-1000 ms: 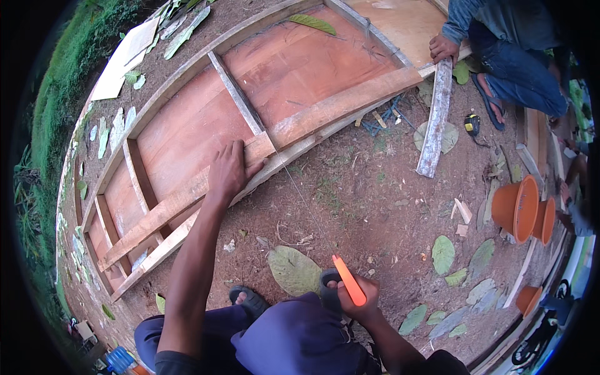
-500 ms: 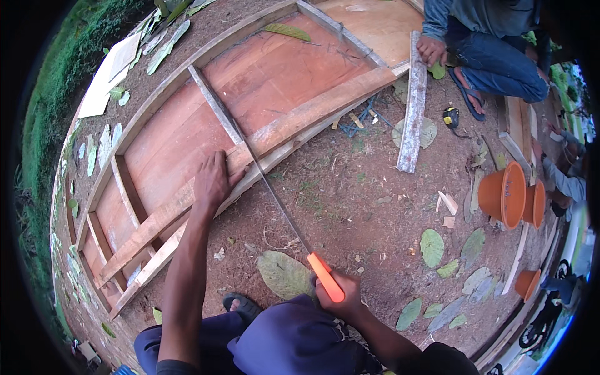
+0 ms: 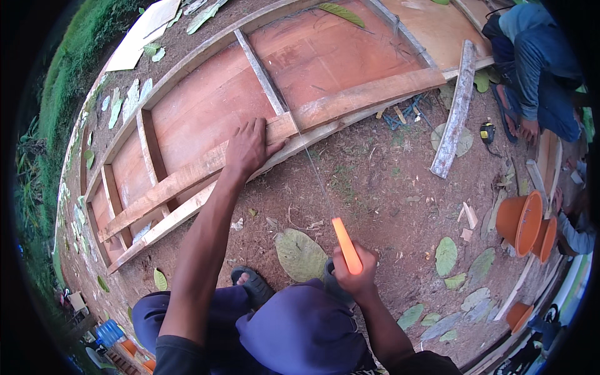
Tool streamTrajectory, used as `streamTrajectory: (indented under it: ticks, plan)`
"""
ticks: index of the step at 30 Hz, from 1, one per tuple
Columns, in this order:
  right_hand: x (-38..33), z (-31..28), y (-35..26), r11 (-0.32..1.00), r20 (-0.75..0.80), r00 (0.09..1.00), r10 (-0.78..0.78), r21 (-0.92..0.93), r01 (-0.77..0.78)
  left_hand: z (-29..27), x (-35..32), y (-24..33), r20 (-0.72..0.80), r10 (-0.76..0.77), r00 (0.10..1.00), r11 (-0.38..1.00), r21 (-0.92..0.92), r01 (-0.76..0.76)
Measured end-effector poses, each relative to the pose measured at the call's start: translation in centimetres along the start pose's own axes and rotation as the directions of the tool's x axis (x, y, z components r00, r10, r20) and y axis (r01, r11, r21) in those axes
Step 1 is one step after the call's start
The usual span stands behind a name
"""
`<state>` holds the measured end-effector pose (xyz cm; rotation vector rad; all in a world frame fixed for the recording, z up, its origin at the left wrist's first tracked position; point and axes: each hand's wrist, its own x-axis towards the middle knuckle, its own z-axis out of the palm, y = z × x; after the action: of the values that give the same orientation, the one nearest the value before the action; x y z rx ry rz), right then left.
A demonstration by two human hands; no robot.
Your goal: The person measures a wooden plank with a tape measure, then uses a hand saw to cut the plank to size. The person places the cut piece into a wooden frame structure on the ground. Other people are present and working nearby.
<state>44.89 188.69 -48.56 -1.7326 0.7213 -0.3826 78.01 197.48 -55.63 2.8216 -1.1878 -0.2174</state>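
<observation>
Left hand (image 3: 248,149) pressed flat, fingers spread, on wooden plank (image 3: 206,167) along near edge of frame. Right hand (image 3: 354,270) clenched orange saw handle (image 3: 347,245); thin blade (image 3: 307,161) reached plank just beside left hand.

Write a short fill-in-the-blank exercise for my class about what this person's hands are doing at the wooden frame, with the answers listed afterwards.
1. The left hand presses flat on a wooden ____ of the plywood frame.
2. The right hand grips a saw by its ____ coloured handle.
3. The frame lies on bare ____ scattered with dry leaves.
4. Stacked flowerpots lie to the person's ____.

Missing words: plank; orange; soil; right
</observation>
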Motion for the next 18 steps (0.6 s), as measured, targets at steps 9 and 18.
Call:
streamTrajectory:
  ticks: [9,18]
  plan:
    - [1.5,1.1,0.8,1.000,-0.019,1.000,-0.021,0.013,0.021,-0.3,0.1,-0.2,-0.008,0.020,1.000,0.999,-0.035,-0.021]
    - [16.3,5.6,-2.7,0.996,-0.089,0.993,-0.083,-0.017,0.082,-0.7,1.8,2.2,-0.010,0.055,0.998,0.998,-0.024,-0.055]
